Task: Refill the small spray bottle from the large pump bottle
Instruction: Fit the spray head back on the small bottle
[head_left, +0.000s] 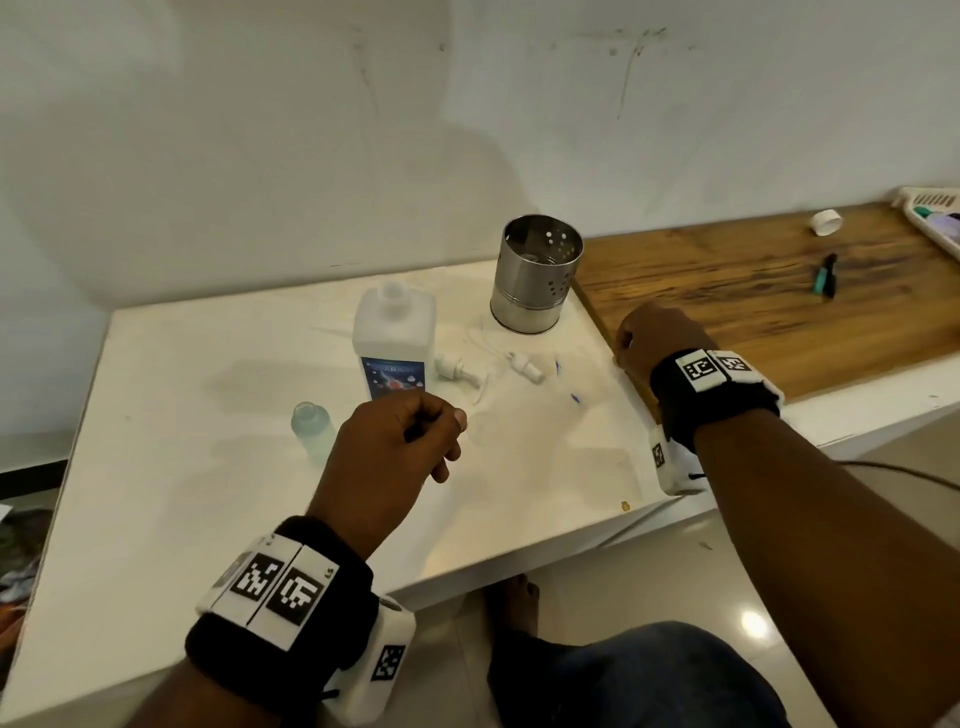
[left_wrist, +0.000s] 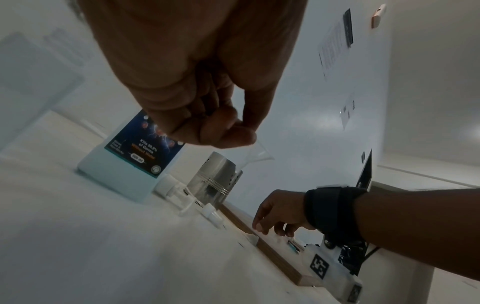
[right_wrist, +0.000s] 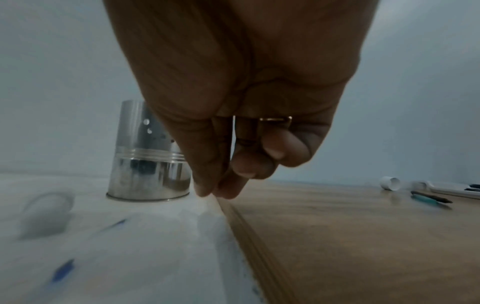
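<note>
Head view: left hand (head_left: 387, 457) fingers pinch clear funnel (left_wrist: 255, 157) right of small bottle (head_left: 311, 426) | right hand (head_left: 652, 335) fingers curled, tips on surface (head_left: 208, 493) edge, holding nothing

Large pump bottle (head_left: 394, 343): white, square-shouldered, blue label facing me, upright, neck open. Its white pump head (head_left: 457, 368) lies on its side just right of the bottle's base. Small spray bottle (head_left: 313, 427): clear with a pale blue tint, upright, uncapped, near and front-left of the large bottle. Its white spray top (head_left: 525, 365) lies flat, right of the pump head.
</note>
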